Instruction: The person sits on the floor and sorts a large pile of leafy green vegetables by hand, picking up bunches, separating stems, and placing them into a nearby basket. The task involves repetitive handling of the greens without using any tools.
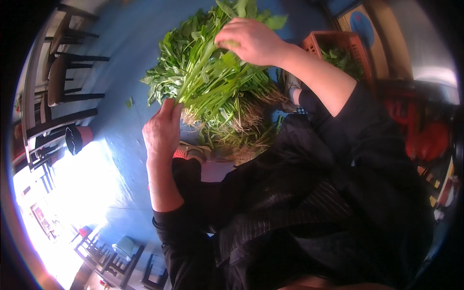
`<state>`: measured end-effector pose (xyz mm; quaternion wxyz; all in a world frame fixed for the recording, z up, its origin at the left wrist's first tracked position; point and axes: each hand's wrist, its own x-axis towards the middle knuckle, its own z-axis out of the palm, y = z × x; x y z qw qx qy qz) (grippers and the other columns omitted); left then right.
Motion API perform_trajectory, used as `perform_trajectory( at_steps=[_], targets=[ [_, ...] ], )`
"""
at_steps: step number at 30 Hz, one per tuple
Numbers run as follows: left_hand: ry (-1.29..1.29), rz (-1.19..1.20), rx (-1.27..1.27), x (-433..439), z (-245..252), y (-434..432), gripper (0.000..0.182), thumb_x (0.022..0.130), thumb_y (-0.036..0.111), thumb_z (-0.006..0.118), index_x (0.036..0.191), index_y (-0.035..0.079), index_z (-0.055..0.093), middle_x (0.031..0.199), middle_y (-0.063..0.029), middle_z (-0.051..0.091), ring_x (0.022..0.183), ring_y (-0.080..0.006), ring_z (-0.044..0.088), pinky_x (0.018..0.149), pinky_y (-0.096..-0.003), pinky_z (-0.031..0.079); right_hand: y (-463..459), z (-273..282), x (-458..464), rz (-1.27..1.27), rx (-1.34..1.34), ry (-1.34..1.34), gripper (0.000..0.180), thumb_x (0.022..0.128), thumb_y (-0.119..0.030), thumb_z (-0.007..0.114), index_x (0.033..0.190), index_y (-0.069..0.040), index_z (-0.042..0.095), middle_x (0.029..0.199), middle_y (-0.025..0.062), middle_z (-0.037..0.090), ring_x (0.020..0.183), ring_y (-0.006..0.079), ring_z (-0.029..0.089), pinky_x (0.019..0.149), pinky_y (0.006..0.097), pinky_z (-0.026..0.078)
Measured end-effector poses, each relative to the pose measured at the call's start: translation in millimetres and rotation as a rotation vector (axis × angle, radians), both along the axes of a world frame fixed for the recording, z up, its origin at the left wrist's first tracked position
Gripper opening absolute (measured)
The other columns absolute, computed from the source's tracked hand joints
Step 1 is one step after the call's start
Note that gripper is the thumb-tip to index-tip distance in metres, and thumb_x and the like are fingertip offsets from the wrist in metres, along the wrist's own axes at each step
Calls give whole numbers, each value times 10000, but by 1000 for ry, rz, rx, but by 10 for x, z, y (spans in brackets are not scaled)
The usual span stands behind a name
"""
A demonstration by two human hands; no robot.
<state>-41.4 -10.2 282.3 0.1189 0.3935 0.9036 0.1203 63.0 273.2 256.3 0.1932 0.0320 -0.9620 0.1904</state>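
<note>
A large heap of leafy green vegetables [217, 83] with long stems lies on the blue floor before me. Brown roots [250, 116] stick out on the side nearest me. At the heap's near left edge, my left hand [161, 127] pinches the lower end of a long green stem [195, 70] between thumb and fingers. That stem slants up toward my right hand [253, 43], which is over the heap with its fingers curled around a bit of greenery. Exactly which leaf or stem the right fingers grip is partly hidden and blurred.
An orange-red plastic crate [315, 40] with greens inside stands at upper right. My shoes flank the heap; the left shoe [194, 150] is close to the roots. Dark wooden chairs [59, 79] line the left side, near a dark and red bin [78, 139]. A loose leaf [129, 102] lies on the floor.
</note>
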Motion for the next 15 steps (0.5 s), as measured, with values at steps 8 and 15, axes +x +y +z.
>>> perform_trajectory(
  at_steps=[8, 15],
  targets=[
    [243, -57, 55, 99, -11, 272, 209, 972, 331, 529, 927, 127, 521, 724, -93, 638, 662, -339, 633, 567, -462, 475, 35, -233, -195, -343, -898, -226, 261, 938, -236, 591, 1089, -39, 671, 863, 16, 702, 741, 99, 564, 680, 259, 468],
    [190, -35, -23, 76, 22, 250, 268, 997, 362, 469, 927, 111, 532, 673, -102, 643, 653, -322, 649, 592, -466, 487, 133, 138, -120, -637, -283, -31, 232, 968, -275, 520, 999, -124, 694, 873, 47, 717, 698, 134, 651, 702, 353, 538]
  ],
)
